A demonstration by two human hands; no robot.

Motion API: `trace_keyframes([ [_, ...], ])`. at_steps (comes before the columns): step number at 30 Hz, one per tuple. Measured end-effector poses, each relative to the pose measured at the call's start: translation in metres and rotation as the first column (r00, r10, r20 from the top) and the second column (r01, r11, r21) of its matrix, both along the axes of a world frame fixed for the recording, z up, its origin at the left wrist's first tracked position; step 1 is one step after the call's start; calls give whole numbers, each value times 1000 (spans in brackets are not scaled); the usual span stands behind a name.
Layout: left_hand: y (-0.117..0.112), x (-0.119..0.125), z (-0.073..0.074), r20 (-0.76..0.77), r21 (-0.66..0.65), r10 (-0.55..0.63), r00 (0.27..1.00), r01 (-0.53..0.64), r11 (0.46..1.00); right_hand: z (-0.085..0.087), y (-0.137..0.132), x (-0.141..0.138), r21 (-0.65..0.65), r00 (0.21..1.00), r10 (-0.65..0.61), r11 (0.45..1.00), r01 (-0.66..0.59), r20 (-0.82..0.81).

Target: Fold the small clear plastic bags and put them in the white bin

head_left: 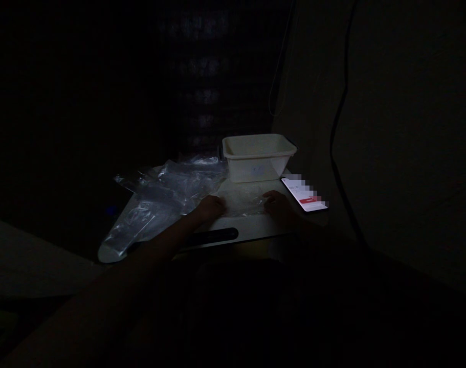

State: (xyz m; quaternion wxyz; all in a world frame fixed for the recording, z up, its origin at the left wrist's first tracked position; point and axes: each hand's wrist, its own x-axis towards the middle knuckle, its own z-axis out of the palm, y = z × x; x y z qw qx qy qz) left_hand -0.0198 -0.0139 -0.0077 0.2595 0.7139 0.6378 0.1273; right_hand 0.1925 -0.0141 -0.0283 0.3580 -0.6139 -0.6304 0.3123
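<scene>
A clear plastic bag (243, 200) lies stretched low over the white table (256, 225), between my two hands. My left hand (212, 207) has its fingers closed on the bag's left edge. At the opposite edge, my right hand (274, 203) pinches the bag with curled fingers. Several more clear plastic bags (167, 189) lie in a loose, overlapping pile to the left of my left hand. The room is very dark, so finger detail is faint.
Behind the bag stands a white plastic tub (251, 166). A lit phone (304, 194) lies on the table's right side. A dark slot (213, 236) marks the table's front edge. A dark cable (334, 133) hangs along the right wall.
</scene>
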Motion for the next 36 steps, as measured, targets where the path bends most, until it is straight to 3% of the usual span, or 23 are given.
trace_keyframes([
  [4, 1, -1, 1, -157, 86, -32, 987, 46, 995, -4, 4, 1, 31, 999, -2, 1000, 0, 35],
  [10, -6, 2, 10, -339, 280, 96, 936, 3, 960, -1, -2, 0, 119, 978, -51, 993, 27, 201],
  [14, -6, 7, 5, -344, 333, -23, 939, 145, 932, 7, -7, 4, 270, 896, -116, 963, -5, 429],
  [17, -6, 15, -2, -336, 367, -158, 929, 283, 886, 13, -3, 6, 375, 841, -120, 921, -104, 527],
  [19, -7, 22, -6, -352, 357, -206, 913, 334, 872, 13, 3, 3, 403, 817, -50, 886, -229, 575],
  [22, -7, 34, -12, -417, 296, -218, 882, 359, 885, 8, 13, -8, 395, 758, 76, 817, -420, 648],
  [27, -3, 46, -18, -494, 252, -212, 843, 373, 893, -6, 25, -31, 347, 666, 198, 728, -591, 720],
  [31, 1, 49, -20, -518, 253, -179, 836, 350, 902, -11, 29, -38, 316, 608, 239, 680, -662, 757],
  [36, 2, 47, -25, -545, 242, -185, 817, 365, 899, -21, 27, -33, 306, 600, 208, 705, -639, 773],
])
